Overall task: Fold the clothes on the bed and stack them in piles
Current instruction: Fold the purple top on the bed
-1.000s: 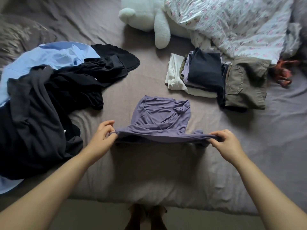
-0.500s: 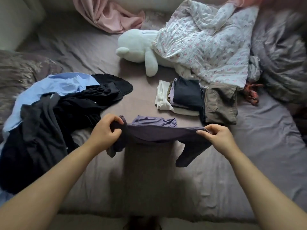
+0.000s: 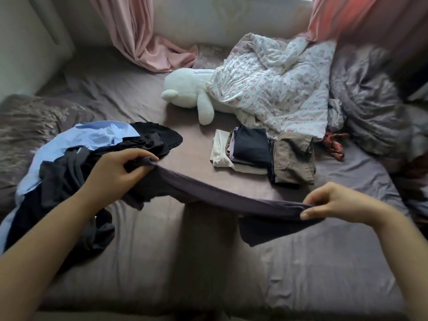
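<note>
A purple top (image 3: 215, 196) hangs stretched in the air above the bed (image 3: 208, 274), held edge-on between both hands. My left hand (image 3: 115, 173) grips its left end, up near the unfolded heap. My right hand (image 3: 333, 202) pinches its right end, lower and nearer to me, with a flap drooping beneath. The heap of unfolded clothes (image 3: 69, 172), dark garments over a light blue shirt (image 3: 92, 137), lies at the left. Beyond the top sits a stack of folded clothes (image 3: 245, 154) with folded khaki trousers (image 3: 293, 158) beside it.
A white plush toy (image 3: 192, 93) and a floral blanket (image 3: 278, 93) lie at the back. A grey duvet (image 3: 370, 105) is bunched at the right, a patterned pillow (image 3: 30, 121) at the left. Pink curtains (image 3: 143, 38) hang behind. A small red cloth (image 3: 334, 144) lies by the trousers.
Both hands lifted the purple top off the bed and spread wider apart, the left rising toward the heap, the right moving right. The view tilted up, showing more of the bed's far side.
</note>
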### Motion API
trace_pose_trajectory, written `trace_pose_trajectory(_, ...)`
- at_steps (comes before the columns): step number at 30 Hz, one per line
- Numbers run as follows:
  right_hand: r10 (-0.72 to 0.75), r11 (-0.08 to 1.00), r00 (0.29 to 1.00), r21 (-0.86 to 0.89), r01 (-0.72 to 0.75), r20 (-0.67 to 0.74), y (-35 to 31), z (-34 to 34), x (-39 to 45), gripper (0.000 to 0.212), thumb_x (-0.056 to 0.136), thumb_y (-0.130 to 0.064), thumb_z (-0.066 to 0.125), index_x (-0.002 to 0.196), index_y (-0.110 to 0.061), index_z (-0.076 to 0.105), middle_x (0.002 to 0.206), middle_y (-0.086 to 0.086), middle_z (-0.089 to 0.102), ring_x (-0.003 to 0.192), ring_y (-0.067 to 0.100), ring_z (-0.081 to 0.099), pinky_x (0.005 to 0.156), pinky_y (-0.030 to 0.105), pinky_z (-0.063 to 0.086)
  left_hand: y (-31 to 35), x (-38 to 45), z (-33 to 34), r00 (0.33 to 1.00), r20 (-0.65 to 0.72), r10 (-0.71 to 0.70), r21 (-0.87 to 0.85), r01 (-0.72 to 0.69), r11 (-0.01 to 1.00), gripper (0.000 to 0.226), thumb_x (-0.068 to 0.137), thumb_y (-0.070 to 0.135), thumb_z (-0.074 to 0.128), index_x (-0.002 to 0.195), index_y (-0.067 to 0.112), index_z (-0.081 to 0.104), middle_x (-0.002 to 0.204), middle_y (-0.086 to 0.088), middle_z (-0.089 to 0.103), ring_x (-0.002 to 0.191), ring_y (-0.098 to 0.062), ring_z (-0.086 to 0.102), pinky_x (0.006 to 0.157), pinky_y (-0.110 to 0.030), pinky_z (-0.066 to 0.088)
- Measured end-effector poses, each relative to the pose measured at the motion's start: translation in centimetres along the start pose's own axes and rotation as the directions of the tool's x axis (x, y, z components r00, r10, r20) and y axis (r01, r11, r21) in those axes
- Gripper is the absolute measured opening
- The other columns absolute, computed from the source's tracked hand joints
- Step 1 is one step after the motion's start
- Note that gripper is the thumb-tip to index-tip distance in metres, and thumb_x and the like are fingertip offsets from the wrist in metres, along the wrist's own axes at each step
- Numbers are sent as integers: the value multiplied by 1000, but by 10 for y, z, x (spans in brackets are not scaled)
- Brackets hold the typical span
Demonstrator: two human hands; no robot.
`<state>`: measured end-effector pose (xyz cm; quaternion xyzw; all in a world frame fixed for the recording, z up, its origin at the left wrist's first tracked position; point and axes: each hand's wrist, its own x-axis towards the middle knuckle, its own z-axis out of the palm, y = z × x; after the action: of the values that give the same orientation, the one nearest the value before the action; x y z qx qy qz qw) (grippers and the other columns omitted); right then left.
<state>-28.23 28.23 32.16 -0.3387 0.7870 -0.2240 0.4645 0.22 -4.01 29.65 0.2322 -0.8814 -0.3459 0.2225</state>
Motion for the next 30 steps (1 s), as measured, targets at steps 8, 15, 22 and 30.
trace_pose_trajectory(8,-47,996,998,74,43,51,11,-34,7,67,48,-70,81,67,-7,69,65,-2,51,64,6,42,57,16,32,23,38,-10,918,378,-119,-54,151,987,26,88,4,63,80,25,77,69,12,69,66,7,57,63,-2,38)
trace_pose_trajectory(15,109,991,911,120,-66,-397,50,-31,136,18,80,-25,76,67,-15,70,59,-5,56,53,1,42,52,18,33,-74,116,73,887,335,-317,261,236,936,13,90,19,60,92,24,72,79,7,68,82,-14,63,73,-26,44)
trace_pose_trajectory(22,340,935,807,265,-235,-483,120,24,334,19,91,-14,62,77,-3,66,83,21,69,60,20,68,63,33,59,-203,158,211,867,54,-496,249,470,847,22,95,17,50,105,20,69,112,-6,68,101,-31,60,79,-31,45)
trace_pose_trajectory(30,301,953,739,194,-230,-602,180,55,434,24,91,-20,62,107,-5,71,112,16,69,106,30,62,95,38,48,-320,177,286,740,-115,-663,-177,642,746,28,92,1,43,108,8,65,105,-18,65,104,-35,61,95,-45,50)
